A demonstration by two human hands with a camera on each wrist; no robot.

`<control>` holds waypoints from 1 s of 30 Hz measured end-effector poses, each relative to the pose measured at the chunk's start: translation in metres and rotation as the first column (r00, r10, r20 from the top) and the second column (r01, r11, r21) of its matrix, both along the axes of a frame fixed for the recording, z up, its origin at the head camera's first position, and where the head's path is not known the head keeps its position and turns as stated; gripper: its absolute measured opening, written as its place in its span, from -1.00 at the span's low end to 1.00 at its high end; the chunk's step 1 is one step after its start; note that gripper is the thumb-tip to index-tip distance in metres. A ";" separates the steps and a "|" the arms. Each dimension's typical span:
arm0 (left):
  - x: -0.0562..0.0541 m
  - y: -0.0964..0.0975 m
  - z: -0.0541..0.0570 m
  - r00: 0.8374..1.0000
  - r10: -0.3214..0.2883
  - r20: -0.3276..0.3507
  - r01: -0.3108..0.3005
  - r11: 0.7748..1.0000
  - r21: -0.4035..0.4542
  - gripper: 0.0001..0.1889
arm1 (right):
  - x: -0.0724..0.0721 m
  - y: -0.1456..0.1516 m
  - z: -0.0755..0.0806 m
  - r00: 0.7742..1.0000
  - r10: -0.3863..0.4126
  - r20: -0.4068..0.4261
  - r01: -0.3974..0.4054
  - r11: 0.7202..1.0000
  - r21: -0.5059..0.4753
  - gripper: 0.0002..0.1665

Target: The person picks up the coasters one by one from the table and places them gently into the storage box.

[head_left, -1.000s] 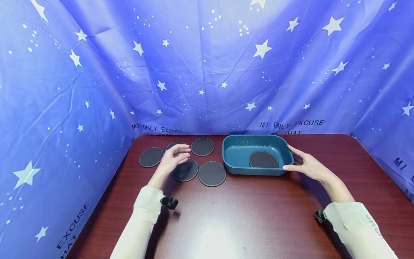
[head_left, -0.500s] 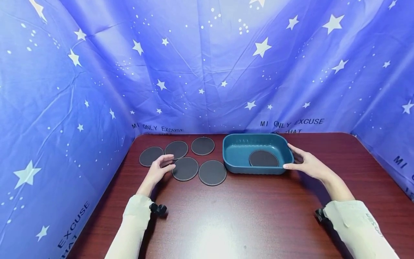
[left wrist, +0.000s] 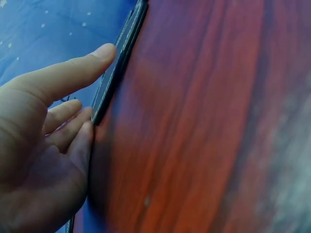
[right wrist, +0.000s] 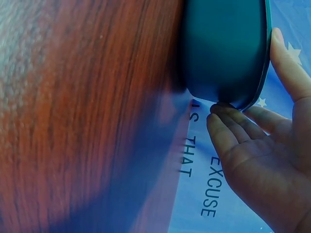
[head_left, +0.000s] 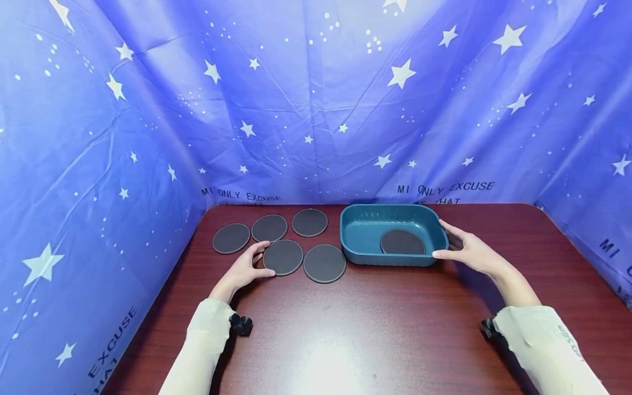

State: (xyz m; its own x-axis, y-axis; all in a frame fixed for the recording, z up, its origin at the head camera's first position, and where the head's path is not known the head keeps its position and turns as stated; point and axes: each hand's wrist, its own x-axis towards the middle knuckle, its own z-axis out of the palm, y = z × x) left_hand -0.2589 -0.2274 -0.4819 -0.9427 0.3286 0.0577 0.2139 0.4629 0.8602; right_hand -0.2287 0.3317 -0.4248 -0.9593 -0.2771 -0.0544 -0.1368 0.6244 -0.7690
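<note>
Left hand (head_left: 242, 269) (thumb spread) at disc (head_left: 284, 258); right hand (head_left: 471, 253) touches container (head_left: 364, 258).

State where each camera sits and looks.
Head: on the head, facing forward and down at the table, black coasters and teal basin; left hand, right hand and sleeves show.
Left wrist: on that wrist, facing a coaster's edge and table; the left hand shows.
Right wrist: on that wrist, facing the basin's outside; the right hand shows.
Shared: head and right wrist both show the basin and right hand.

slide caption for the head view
Left hand at a round dark stitched-edge coaster, right hand touching a glossy teal rectangular dish with another coaster inside.
</note>
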 end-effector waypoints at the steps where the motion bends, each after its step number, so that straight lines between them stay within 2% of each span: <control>1: 0.000 0.001 0.001 1.000 0.003 0.002 -0.003 0.999 -0.035 -0.08 | 0.000 0.000 -0.001 1.000 0.000 0.001 0.000 1.000 -0.002 0.14; 6: 0.001 0.007 0.008 1.000 0.009 -0.009 -0.010 0.981 -0.196 0.01 | -0.001 -0.001 -0.002 1.000 0.005 -0.006 -0.005 1.000 -0.025 0.12; 12: 0.002 0.013 0.011 0.996 0.022 -0.082 -0.043 0.965 -0.259 -0.05 | -0.002 -0.001 -0.002 1.000 0.008 -0.015 -0.008 0.999 -0.037 0.12; 21: 0.003 0.020 0.006 0.995 -0.006 -0.095 -0.016 0.975 -0.224 0.02 | 0.000 -0.002 -0.003 1.000 0.017 -0.018 -0.018 0.998 -0.054 0.11; 26: 0.001 0.019 0.009 0.991 0.001 -0.133 -0.023 0.987 -0.158 0.02 | -0.001 -0.001 -0.002 1.000 0.011 -0.016 -0.012 0.998 -0.054 0.12; 30: -0.001 0.016 0.010 0.991 0.032 -0.131 -0.049 0.991 -0.122 -0.05 | 0.000 -0.001 -0.002 1.000 0.007 -0.012 -0.008 0.999 -0.044 0.12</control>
